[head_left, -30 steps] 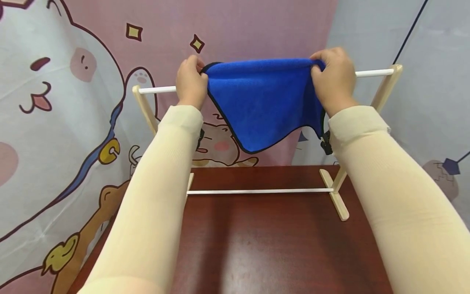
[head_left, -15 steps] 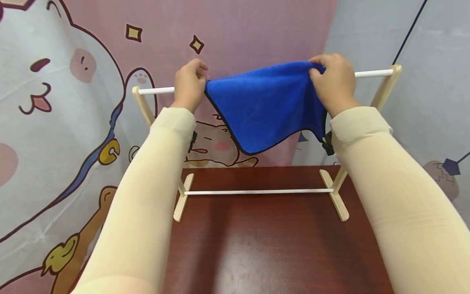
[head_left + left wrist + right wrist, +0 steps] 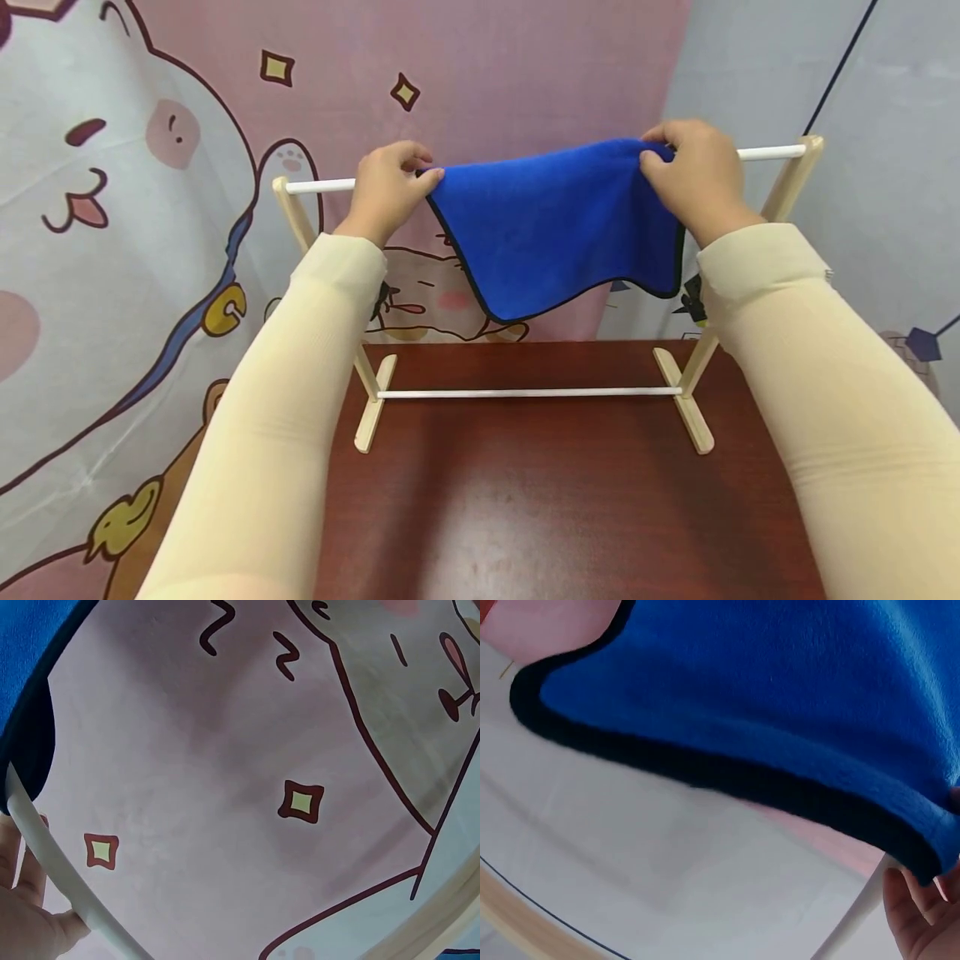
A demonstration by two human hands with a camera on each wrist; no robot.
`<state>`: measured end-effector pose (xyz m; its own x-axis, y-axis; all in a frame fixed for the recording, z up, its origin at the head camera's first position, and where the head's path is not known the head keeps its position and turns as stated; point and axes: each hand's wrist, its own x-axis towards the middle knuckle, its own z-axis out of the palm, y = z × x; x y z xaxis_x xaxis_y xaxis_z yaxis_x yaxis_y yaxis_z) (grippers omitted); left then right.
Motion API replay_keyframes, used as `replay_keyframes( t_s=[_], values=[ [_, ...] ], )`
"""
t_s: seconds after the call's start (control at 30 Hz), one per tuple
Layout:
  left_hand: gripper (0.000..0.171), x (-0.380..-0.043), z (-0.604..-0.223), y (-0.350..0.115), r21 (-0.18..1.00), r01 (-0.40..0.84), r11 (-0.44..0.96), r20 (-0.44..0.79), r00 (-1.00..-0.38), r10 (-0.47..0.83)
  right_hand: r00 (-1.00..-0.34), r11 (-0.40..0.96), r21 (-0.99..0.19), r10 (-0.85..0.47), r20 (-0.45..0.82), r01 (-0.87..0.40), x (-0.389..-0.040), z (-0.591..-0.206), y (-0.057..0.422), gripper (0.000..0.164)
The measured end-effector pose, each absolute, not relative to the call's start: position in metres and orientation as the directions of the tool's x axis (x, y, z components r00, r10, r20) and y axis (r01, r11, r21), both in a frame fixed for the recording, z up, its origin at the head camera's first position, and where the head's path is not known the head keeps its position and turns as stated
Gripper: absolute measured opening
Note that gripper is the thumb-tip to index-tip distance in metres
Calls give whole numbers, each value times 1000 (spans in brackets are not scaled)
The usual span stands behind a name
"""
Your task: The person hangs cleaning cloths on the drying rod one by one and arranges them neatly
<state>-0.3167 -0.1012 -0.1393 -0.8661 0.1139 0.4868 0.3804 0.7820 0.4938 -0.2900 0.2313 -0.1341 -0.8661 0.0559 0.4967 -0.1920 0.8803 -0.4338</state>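
Observation:
A blue towel (image 3: 555, 229) with black edging hangs over the white top rod (image 3: 322, 185) of a wooden rack. Its front lower edge slants, and its right side is creased. My right hand (image 3: 699, 171) pinches the towel's upper right part, thumb in front and the other fingers behind. In the right wrist view, fingertips of that hand (image 3: 922, 915) show under the black border. At the upper left corner, my left hand (image 3: 390, 187) has its thumb touching the towel's edge. The left wrist view shows this hand (image 3: 30, 915) beside the rod, fingers fairly straight.
The rack's pale wooden feet (image 3: 684, 408) stand on a dark red-brown table (image 3: 510, 500), joined by a lower white rod (image 3: 525, 392). Behind it hangs a pink and white cartoon-print backdrop (image 3: 525, 75).
My left hand has let go of the towel's raised left corner, which dropped onto the rod, then its thumb came to the edge. My right hand has shifted slightly down and right, still holding the towel.

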Motion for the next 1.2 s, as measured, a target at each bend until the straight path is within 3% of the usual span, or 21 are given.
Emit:
replay_keyframes(
  t_s=[0.3,0.5,0.63,0.97,1.2],
  values=[
    [26,-315,-143,-102,416,409,812,528,-836,151,-885,883,-436,53,463,-175,-287,-135,241,41],
    [22,-316,-142,-99,375,423,825,579,-802,147,-835,881,-435,91,543,-187,-288,-136,238,37],
    [21,-318,-136,-98,386,391,835,626,-776,74,-814,857,-480,138,564,-187,-287,-133,235,39],
    [26,-325,-118,-93,550,276,788,620,-767,-165,-722,831,-504,197,663,-236,-291,-122,219,36],
    [26,-333,-117,-90,529,211,822,557,-817,-149,-800,865,-465,138,584,-190,-299,-127,221,36]
  ],
)
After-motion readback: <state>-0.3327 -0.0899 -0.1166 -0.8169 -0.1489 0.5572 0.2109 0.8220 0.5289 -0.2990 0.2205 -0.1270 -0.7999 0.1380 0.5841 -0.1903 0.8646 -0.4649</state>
